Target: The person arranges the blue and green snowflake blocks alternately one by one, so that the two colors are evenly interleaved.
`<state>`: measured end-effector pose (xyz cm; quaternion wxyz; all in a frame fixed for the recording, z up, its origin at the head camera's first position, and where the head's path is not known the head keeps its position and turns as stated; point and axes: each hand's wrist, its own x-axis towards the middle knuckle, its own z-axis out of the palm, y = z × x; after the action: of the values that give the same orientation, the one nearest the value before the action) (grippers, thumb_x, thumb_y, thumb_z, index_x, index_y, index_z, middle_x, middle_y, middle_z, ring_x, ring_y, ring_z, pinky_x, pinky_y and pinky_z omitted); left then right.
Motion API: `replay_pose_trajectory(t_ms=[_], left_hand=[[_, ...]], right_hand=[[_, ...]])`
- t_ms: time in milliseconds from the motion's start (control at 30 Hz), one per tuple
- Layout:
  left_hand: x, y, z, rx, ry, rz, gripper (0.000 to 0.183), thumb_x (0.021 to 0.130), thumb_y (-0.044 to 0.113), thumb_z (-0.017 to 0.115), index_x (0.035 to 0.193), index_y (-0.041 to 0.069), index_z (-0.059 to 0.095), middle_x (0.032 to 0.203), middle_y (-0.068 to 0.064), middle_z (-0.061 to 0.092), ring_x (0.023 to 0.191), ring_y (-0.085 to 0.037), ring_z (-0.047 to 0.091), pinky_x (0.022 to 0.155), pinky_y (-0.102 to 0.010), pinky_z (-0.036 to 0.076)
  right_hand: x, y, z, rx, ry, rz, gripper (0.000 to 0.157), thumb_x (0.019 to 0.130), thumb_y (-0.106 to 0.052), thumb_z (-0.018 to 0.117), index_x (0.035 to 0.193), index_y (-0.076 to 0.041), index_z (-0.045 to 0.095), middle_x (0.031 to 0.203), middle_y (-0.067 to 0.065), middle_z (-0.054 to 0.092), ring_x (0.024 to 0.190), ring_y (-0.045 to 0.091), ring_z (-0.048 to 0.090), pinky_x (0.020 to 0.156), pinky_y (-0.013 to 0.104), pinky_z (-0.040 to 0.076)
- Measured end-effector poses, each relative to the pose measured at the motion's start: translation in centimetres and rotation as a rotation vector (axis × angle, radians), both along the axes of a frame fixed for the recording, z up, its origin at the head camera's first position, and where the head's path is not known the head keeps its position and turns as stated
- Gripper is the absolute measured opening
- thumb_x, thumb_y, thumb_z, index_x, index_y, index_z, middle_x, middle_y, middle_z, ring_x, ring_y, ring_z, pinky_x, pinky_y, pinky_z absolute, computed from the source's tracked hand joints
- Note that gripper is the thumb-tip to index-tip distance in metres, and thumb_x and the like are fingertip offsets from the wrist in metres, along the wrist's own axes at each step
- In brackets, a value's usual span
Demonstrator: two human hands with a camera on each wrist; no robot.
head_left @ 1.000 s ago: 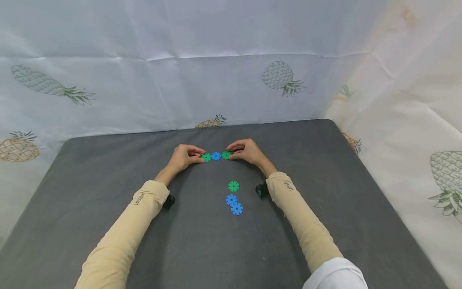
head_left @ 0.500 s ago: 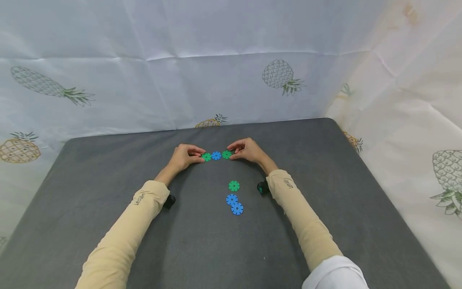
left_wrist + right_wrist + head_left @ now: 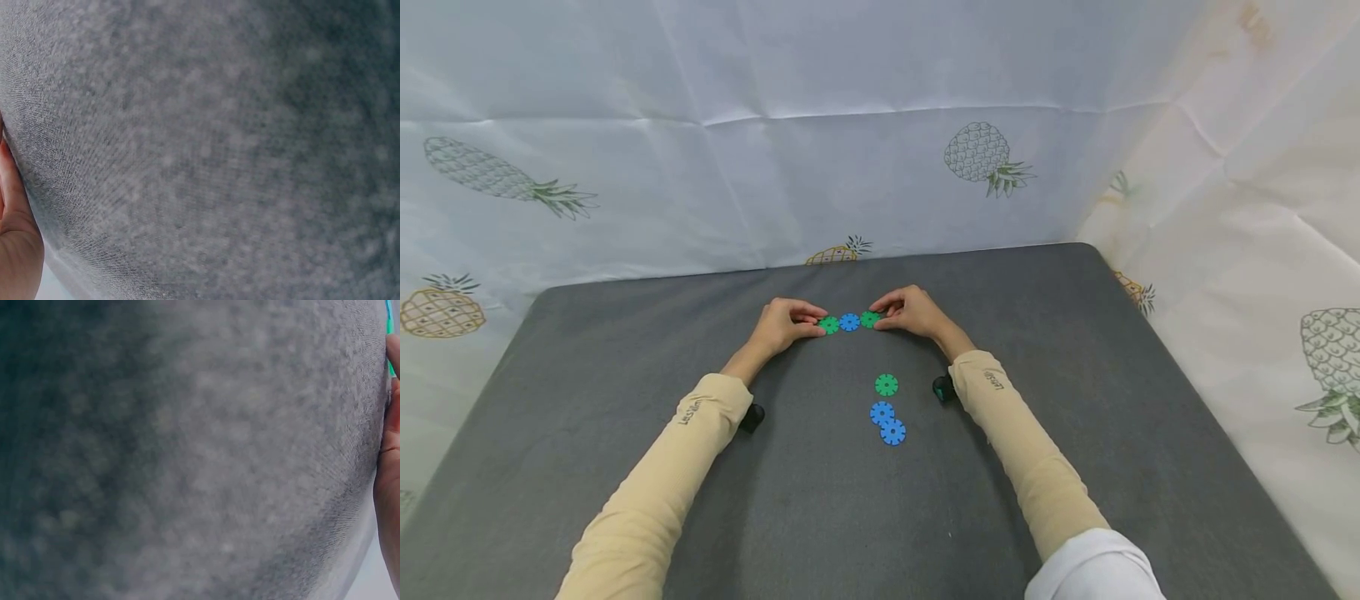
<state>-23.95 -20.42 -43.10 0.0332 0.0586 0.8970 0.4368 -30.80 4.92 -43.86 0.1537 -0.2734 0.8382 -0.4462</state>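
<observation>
Three notched plastic discs lie in a short row near the table's far side: a left green disc (image 3: 829, 325), a blue disc (image 3: 849, 322) and a right green disc (image 3: 870, 319). My left hand (image 3: 781, 325) pinches the left green disc by its outer edge, thumb near and fingers far. On the other end, my right hand (image 3: 914, 314) pinches the right green disc the same way. The blue disc sits between them, untouched by fingers. In the wrist views only part of the left hand (image 3: 17, 244) and of the right hand (image 3: 390, 469) shows at the frame edge.
Closer to me lie a loose green disc (image 3: 886, 384) and two blue ones, the upper blue disc (image 3: 881, 412) touching or overlapping the lower blue disc (image 3: 892, 432). Dark grey cloth covers the table (image 3: 820, 500). A pineapple-print curtain (image 3: 850, 183) hangs behind it.
Both hands keep their pinch on the green discs. The right hand shifts very slightly; the row and the loose discs stay practically in place.
</observation>
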Motion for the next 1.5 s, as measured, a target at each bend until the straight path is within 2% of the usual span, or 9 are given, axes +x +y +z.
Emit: replay_pose_trajectory(t_ms=[200,433,667,767,867,1000,1233,1500], left_hand=[[0.0,0.0,-0.1,-0.003,0.005,-0.003,0.029,0.082,0.008,0.076,0.109,0.0,0.072,0.099,-0.016,0.071,0.09,-0.026,0.066,0.08,-0.038,0.053],[0.1,0.2,-0.3,-0.005,0.006,-0.014,0.028,0.082,0.007,0.076,0.109,-0.001,0.072,0.1,-0.016,0.071,0.09,-0.026,0.066,0.08,-0.038,0.053],[0.2,0.3,-0.3,-0.004,0.0,-0.008,0.028,0.082,0.007,0.076,0.109,0.0,0.072,0.098,-0.015,0.071,0.09,-0.026,0.066,0.079,-0.038,0.053],[0.1,0.3,-0.3,-0.001,-0.003,-0.006,0.028,0.082,0.007,0.076,0.109,0.0,0.072,0.099,-0.015,0.071,0.09,-0.025,0.066,0.079,-0.038,0.053],[0.1,0.3,-0.2,0.0,0.0,-0.005,0.028,0.082,0.007,0.076,0.109,0.0,0.072,0.099,-0.015,0.071,0.09,-0.026,0.067,0.08,-0.038,0.053],[0.1,0.3,-0.2,0.004,0.007,-0.011,0.029,0.082,0.007,0.076,0.109,-0.001,0.072,0.1,-0.016,0.071,0.091,-0.026,0.067,0.08,-0.038,0.053],[0.1,0.2,-0.2,-0.001,0.013,-0.012,0.029,0.082,0.007,0.076,0.11,-0.001,0.072,0.101,-0.016,0.071,0.091,-0.027,0.067,0.081,-0.038,0.053],[0.1,0.0,-0.1,0.001,0.012,-0.006,0.029,0.082,0.007,0.076,0.11,-0.001,0.071,0.101,-0.017,0.071,0.092,-0.027,0.067,0.081,-0.039,0.053]], right_hand=[[0.1,0.0,0.0,-0.003,-0.015,-0.002,0.028,0.081,-0.007,0.077,0.107,0.0,0.072,0.095,0.01,0.069,0.077,0.012,0.058,0.068,0.022,0.048],[0.0,1.4,-0.3,-0.186,-0.122,0.003,0.029,0.082,-0.001,0.075,0.11,0.004,0.07,0.096,0.016,0.07,0.076,0.014,0.061,0.07,0.025,0.05],[0.4,2.8,0.7,-0.248,-0.24,0.13,0.033,0.084,0.005,0.07,0.116,0.01,0.064,0.112,0.023,0.066,0.093,0.016,0.066,0.084,0.031,0.053],[1.1,3.2,0.9,-0.243,-0.255,0.175,0.034,0.085,0.005,0.069,0.117,0.011,0.063,0.115,0.024,0.065,0.093,0.015,0.066,0.084,0.031,0.053],[2.0,3.6,1.0,-0.258,-0.272,0.185,0.033,0.086,0.005,0.068,0.118,0.01,0.063,0.117,0.025,0.063,0.095,0.017,0.066,0.085,0.032,0.053],[3.3,4.0,0.8,-0.29,-0.274,0.161,0.032,0.086,0.004,0.068,0.117,0.009,0.064,0.118,0.026,0.063,0.101,0.021,0.066,0.086,0.032,0.053],[5.5,4.8,0.8,-0.316,-0.299,0.125,0.031,0.088,-0.001,0.068,0.117,0.008,0.065,0.117,0.024,0.064,0.102,0.017,0.066,0.087,0.032,0.053],[7.7,5.0,1.0,-0.321,-0.322,0.102,0.033,0.087,0.0,0.068,0.119,0.008,0.063,0.12,0.024,0.062,0.108,0.032,0.062,0.087,0.031,0.053]])
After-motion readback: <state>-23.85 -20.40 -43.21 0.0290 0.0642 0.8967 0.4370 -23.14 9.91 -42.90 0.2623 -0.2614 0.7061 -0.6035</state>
